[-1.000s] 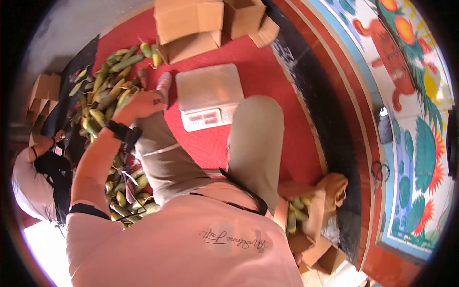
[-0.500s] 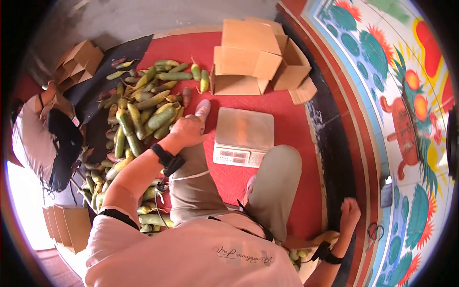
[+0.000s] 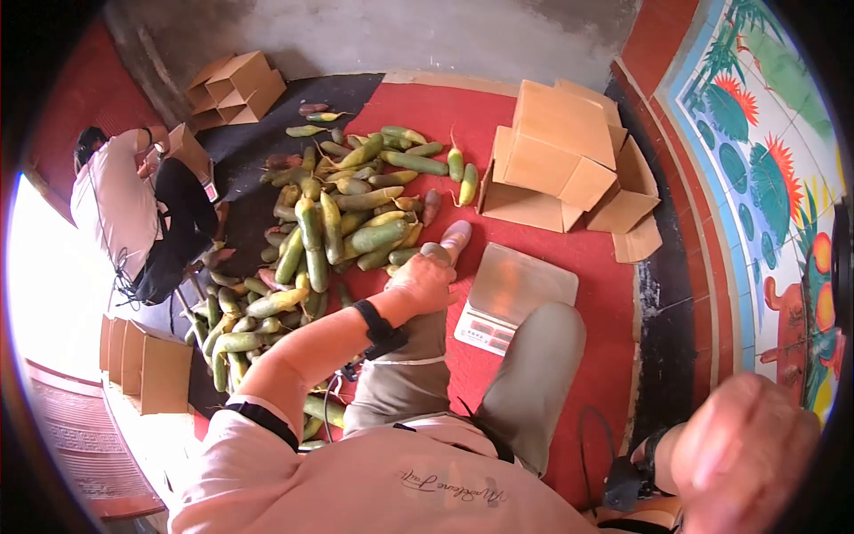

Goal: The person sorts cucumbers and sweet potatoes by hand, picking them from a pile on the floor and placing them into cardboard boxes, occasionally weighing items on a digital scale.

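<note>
My left hand (image 3: 425, 283) lies over my bent left knee, fingers draped across it, and no object shows in it. A digital weighing scale (image 3: 523, 283) with a bare metal plate sits on the red floor to the right of that hand. Left of the hand spreads a big heap of long green radishes (image 3: 374, 236), some with reddish or yellowish ends. My right hand (image 3: 743, 454) is raised close to the camera at the lower right. Motion blurs its fingers, and whether it holds anything is not visible.
Open cardboard boxes (image 3: 556, 165) lie beyond the scale. More boxes stand at the back left (image 3: 242, 87) and lower left (image 3: 153, 365). Another person (image 3: 133, 200) crouches at the left, handling a box (image 3: 189, 153). A painted tile wall (image 3: 769, 178) runs along the right.
My view has turned, so the scale, heap and boxes appear farther right. My right hand has risen from beside my hip toward the camera. My left hand stays on the knee.
</note>
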The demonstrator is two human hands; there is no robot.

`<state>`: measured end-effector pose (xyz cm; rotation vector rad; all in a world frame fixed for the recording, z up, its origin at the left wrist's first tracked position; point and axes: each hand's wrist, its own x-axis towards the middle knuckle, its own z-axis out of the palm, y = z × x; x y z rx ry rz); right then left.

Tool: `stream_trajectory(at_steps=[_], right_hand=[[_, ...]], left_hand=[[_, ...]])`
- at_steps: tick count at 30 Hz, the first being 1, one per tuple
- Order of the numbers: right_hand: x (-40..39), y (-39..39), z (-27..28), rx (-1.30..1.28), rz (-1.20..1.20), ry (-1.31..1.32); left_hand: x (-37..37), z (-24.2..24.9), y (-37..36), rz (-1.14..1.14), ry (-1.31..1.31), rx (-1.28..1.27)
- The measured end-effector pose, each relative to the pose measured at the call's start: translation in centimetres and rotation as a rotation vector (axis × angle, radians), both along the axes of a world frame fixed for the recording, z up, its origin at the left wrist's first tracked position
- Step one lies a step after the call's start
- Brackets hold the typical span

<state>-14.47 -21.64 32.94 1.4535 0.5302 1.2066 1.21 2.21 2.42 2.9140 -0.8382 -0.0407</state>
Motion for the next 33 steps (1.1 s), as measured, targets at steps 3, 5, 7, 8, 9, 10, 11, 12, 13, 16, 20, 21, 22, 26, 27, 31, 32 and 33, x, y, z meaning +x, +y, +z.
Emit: stream_trajectory(at_steps=[3,5,7,8,9,10,11,12,13,16,20,21,22,26,27,31,32,33], right_hand=[[2.0,3.8,0.8,0.015,-0.057,-0.207],[-0.9,-2.1,-1.2,0.028,-0.107,-0.378],[0.3,1.6,-0.7,0.024,-0.168,-0.494],[-0.2,0.5,-1.2,0.026,-0.201,-0.560],[0.5,1.6,-0.9,0.040,-0.238,-0.633],[-0.3,0.6,-1.5,0.055,-0.274,-0.721],[-1.9,-3.0,-3.0,0.063,-0.317,-0.808],[-1.2,-1.7,-2.7,0.061,-0.365,-0.883],[-1.7,-2.1,-3.2,0.048,-0.409,-0.943],[-2.8,-2.7,-4.2,0.015,-0.537,-1.108],[-4.9,-3.8,-5.9,-0.016,-0.699,-1.338],[-4.4,-3.1,-5.7,-0.029,-0.742,-1.388],[-2.6,-1.3,-4.7,-0.038,-0.778,-1.445],[-0.1,2.2,-3.9,-0.077,-0.940,-1.653],[1.8,3.7,-3.0,-0.086,-0.982,-1.704],[2.1,5.3,-3.5,-0.134,-1.127,-1.894],[1.3,6.6,-4.2,-0.153,-1.143,-1.953],[1.2,7.0,-4.1,-0.180,-1.145,-2.016]], left_hand=[[0.0,-0.4,-0.1,0.031,-0.041,-0.041],[0.2,-0.3,0.4,0.094,0.021,-0.081],[-0.4,-0.8,0.7,0.077,-0.011,-0.089],[-0.5,-0.6,0.7,0.093,0.016,-0.098],[-0.3,-0.2,1.1,0.108,0.033,-0.097],[-0.3,0.5,1.2,0.107,0.044,-0.080],[-0.5,0.8,1.1,0.097,0.055,-0.066],[-0.5,0.6,1.0,0.071,-0.001,-0.090],[-0.4,0.2,0.6,0.050,-0.003,-0.101],[-0.4,-0.3,-0.4,0.040,0.045,-0.110],[-0.4,-0.2,-2.0,0.037,0.018,-0.107],[-0.5,-0.3,-2.2,0.017,0.026,-0.107],[-0.4,-0.4,-2.3,0.017,0.010,-0.108],[-0.6,-0.3,-3.1,0.016,0.007,-0.095],[-0.5,-0.1,-3.2,0.035,0.003,-0.099],[-0.5,0.7,-3.6,0.070,0.070,-0.095],[-0.5,0.5,-3.9,0.094,0.041,-0.112],[-0.5,0.4,-4.2,0.129,0.051,-0.143]])
